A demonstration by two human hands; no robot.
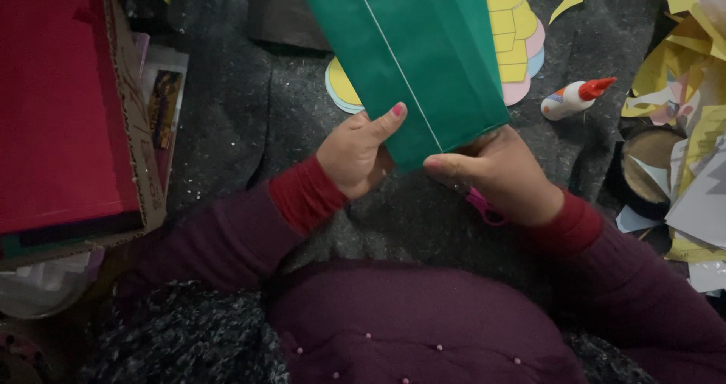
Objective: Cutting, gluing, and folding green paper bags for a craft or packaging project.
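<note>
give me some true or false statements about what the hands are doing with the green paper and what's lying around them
1. Both hands grip the near edge of the green paper. True: the left hand and the right hand each pinch it.
2. The glue bottle stands upright. False: it lies on its side on the grey felt.
3. The glue bottle has a red cap. True.
4. The cardboard box holds blue sheets. False: its top sheet is red.
5. The yellow cutouts lie on top of the green paper. False: the green paper covers part of them.
</note>
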